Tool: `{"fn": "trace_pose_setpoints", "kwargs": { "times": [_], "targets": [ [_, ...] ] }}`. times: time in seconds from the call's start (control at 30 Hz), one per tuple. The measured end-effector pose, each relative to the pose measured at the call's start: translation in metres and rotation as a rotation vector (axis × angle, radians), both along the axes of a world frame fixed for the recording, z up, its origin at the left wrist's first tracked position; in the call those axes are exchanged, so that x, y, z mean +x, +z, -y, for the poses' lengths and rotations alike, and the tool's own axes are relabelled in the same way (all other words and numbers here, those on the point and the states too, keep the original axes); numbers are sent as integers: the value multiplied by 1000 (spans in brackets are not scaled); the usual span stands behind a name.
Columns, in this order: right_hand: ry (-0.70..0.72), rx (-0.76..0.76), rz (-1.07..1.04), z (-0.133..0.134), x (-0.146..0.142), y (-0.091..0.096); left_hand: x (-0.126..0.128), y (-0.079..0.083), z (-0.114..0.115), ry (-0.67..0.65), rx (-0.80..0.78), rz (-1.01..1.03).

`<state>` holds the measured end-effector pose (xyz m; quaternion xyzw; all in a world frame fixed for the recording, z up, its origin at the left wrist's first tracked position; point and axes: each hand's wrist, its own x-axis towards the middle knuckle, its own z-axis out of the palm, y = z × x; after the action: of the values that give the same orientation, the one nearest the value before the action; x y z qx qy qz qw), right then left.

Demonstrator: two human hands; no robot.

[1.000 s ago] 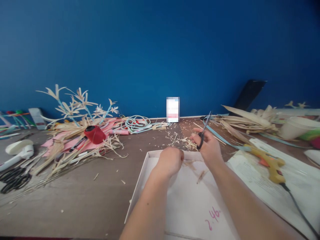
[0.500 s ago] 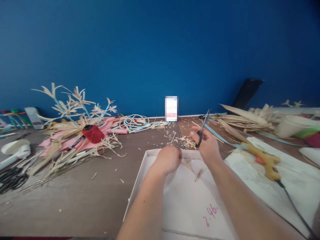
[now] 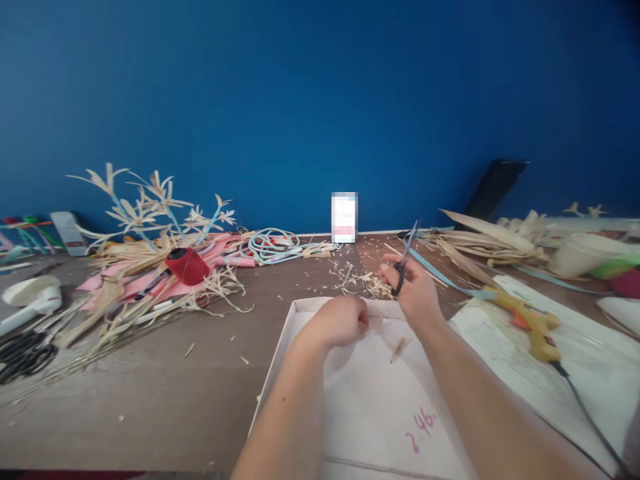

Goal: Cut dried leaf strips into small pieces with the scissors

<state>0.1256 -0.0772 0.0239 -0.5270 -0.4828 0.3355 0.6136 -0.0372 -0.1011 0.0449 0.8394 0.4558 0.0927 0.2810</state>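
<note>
My right hand (image 3: 416, 287) holds a pair of dark scissors (image 3: 404, 261), their blades pointing up, just beyond the box's far right edge. Over the far part of a shallow white cardboard box (image 3: 370, 407) is my left hand (image 3: 344, 319), its fingers curled closed and facing down. What those fingers grip, if anything, is hidden by the hand. A small dry husk piece (image 3: 399, 349) lies in the box, where "2.46." is written in pink. Pale shavings (image 3: 373, 283) are scattered on the table beyond the box.
On the left are husk flowers (image 3: 133, 212), a red spool (image 3: 188, 265), pink paper (image 3: 140, 287) and black-handled scissors (image 3: 25, 357). A coiled blue cord (image 3: 273, 247) lies behind. To the right are a yellow glue gun (image 3: 537, 327), dry husks (image 3: 500, 237) and a white cup (image 3: 575, 253). A phone (image 3: 345, 219) leans on the wall.
My left hand has shifted slightly right and downward, its fingers curled. The thin pale strips seen beside its fingertips before no longer show clearly. My right hand and the scissors stay nearly still.
</note>
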Motion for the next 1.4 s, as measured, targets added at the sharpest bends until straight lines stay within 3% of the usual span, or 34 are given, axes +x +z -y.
{"fn": "trace_pose_setpoints", "kwargs": {
  "times": [0.13,0.3,0.4,0.6,0.87,1.2,1.4],
  "targets": [
    [-11,-5,-14,0,2,1,-8,5,-5,115,-230,381],
    [-6,-57,0,4,0,5,-4,11,-12,435,-332,840],
    [60,-66,-36,7,-5,7,0,8,-14,506,-414,992],
    [252,-61,-141,10,-12,9,5,7,-13,516,-516,985],
    [208,-31,-114,12,-10,14,6,6,-10,462,-545,938],
    [234,-15,-96,13,-10,15,7,6,-10,504,-561,905],
    [255,-29,-85,15,-12,17,5,6,-9,454,-409,850]
  ]
}}
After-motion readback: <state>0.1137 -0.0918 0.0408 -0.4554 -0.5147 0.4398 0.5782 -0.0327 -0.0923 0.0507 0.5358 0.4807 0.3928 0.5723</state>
